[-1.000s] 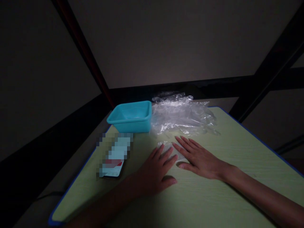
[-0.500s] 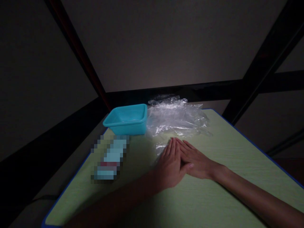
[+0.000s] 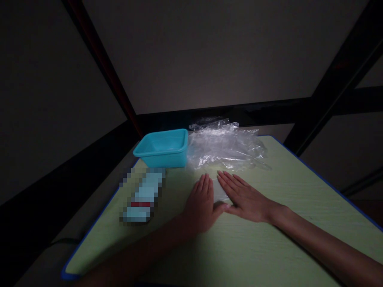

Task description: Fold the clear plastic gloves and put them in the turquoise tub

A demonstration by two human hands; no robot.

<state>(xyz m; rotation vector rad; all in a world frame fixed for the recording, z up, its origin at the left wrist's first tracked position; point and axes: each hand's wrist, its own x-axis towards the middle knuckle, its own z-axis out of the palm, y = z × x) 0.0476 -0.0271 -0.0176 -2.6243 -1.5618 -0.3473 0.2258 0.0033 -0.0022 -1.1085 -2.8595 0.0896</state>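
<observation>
My left hand [image 3: 201,205] lies flat, palm down, its fingers stretched toward the back of the table. Beside it my right hand [image 3: 247,197] rests flat too, fingers angled up and left. The two thumbs meet or nearly meet at the bottom of the gap. Between the hands shows a piece of clear plastic [image 3: 220,192], mostly covered by them, pressed against the table. A pile of crumpled clear plastic bags [image 3: 224,145] lies just beyond my fingertips.
A turquoise plastic basin [image 3: 163,157] stands at the back left, touching or close to the bags. In front of it lies a blurred-out, light-blue oblong item [image 3: 146,193]. The light green table [image 3: 263,255] has a blue edge, with a wall behind it.
My left hand has slid left, away from my right hand, opening a gap that shows the clear plastic. My right hand has stayed about in place. The view has shifted slightly.
</observation>
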